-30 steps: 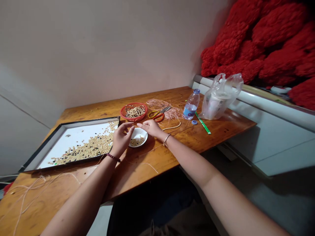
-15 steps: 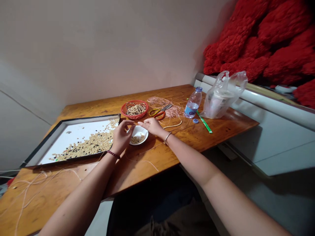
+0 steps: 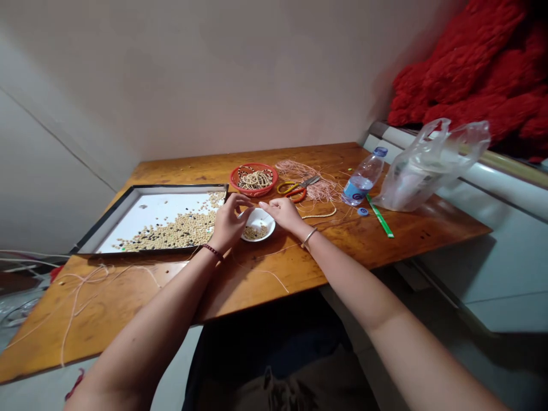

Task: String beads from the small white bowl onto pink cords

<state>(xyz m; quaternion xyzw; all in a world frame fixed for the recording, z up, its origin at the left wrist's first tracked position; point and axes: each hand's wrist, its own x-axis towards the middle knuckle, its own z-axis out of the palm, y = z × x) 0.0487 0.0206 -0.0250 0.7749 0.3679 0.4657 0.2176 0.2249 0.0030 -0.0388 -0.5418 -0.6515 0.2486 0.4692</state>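
Note:
My left hand (image 3: 229, 224) hovers at the left rim of a small white dish (image 3: 259, 224) holding tan beads, with thumb and forefinger pinched together above it. My right hand (image 3: 285, 213) rests at the dish's right rim, fingers curled and pinched toward the left hand. What the fingers pinch is too small to make out; a thin cord (image 3: 274, 277) trails from the hands over the wooden table (image 3: 299, 262) toward me. A shallow black-framed tray (image 3: 141, 197) with many tan and dark beads lies just left of the dish.
Behind the dish stand a red basket (image 3: 254, 178) of strung beads, orange-handled scissors (image 3: 297, 188) on a pile of pink cord, a water bottle (image 3: 363, 178), its blue cap (image 3: 363, 212), a green stick (image 3: 380, 217) and a clear plastic bag (image 3: 428, 165). Loose cords (image 3: 81, 291) lie at the left.
The camera has swung left, so everything sits further right in view. Both hands stay pinched over the white dish, fingertips a little closer together.

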